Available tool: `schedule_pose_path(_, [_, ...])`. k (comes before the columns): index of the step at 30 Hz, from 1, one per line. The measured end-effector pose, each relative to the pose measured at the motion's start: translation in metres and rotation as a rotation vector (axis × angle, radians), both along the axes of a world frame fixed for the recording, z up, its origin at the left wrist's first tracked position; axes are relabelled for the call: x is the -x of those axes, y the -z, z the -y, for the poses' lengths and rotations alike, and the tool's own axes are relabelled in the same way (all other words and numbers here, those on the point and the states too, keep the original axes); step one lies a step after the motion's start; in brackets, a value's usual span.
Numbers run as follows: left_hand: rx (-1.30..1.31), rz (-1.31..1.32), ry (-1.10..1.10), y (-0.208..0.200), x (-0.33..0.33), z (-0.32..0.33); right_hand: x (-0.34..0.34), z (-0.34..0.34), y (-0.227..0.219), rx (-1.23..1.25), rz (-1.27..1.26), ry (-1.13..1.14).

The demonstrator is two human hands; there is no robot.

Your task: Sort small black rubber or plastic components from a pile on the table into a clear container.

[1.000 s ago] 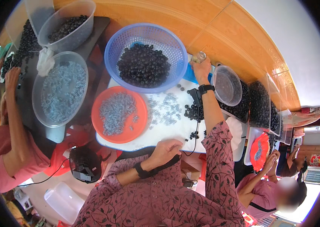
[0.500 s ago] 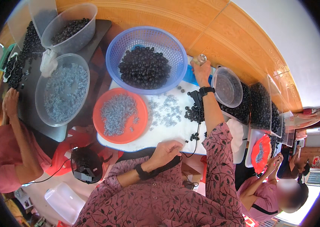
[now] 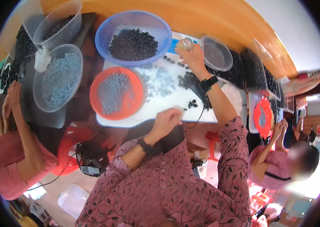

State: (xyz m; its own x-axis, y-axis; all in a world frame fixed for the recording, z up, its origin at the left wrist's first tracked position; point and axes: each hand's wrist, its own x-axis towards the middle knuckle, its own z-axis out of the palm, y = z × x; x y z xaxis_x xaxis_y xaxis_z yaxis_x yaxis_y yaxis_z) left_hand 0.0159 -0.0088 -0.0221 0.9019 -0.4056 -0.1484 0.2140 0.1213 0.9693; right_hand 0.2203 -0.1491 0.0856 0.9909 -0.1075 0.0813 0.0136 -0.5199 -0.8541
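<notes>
My right hand [image 3: 194,60] grips a small clear glass jar [image 3: 185,44] above the far side of the white tabletop [image 3: 120,62], right of the blue colander [image 3: 164,41] full of round black pieces [image 3: 133,44]. At the table's near edge my left hand [image 3: 166,123] is closed, fingertips pressed together. Whatever it holds, if anything, is hidden. Left of the middle sits an orange-red plate [image 3: 135,104] heaped with small clear coil-like pieces [image 3: 111,92]. More clear pieces [image 3: 160,81] lie loose beside it, and black ones [image 3: 187,80] are scattered below my right wrist.
A clear tub [image 3: 226,60] stands right of the jar, before a bank of black pieces [image 3: 245,66]. On the dark table at left are a tub of clear pieces [image 3: 61,81] and another tub [image 3: 56,39]. People work at both sides. A cable hangs from my right wrist.
The view has shifted, so the table sits higher in the picture. My right hand has turned and drawn the jar slightly nearer. My left hand stays closed by the table edge.
</notes>
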Motion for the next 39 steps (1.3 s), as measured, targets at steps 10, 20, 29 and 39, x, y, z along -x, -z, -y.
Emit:
schedule_pose_path(10, [0.75, -0.444, 0.154, -0.042, 0.005, -0.014, 0.228, 0.012, -0.024, 0.057, -0.01, -0.197])
schedule_pose_path(20, [0.28, -0.394, 0.323, -0.009, 0.046, 0.014, 0.342, 0.028, 0.059, -0.032, 0.146, 0.188])
schedule_pose_path(29, [-0.443, 0.227, 0.414, 0.021, 0.054, 0.066, 0.352, 0.056, 0.101, 0.349, 0.093, 0.017])
schedule_pose_path(39, [-0.367, 0.315, 0.216, -0.055, 0.034, 0.04, 0.324, 0.132, 0.221, -0.235, -0.198, 0.063])
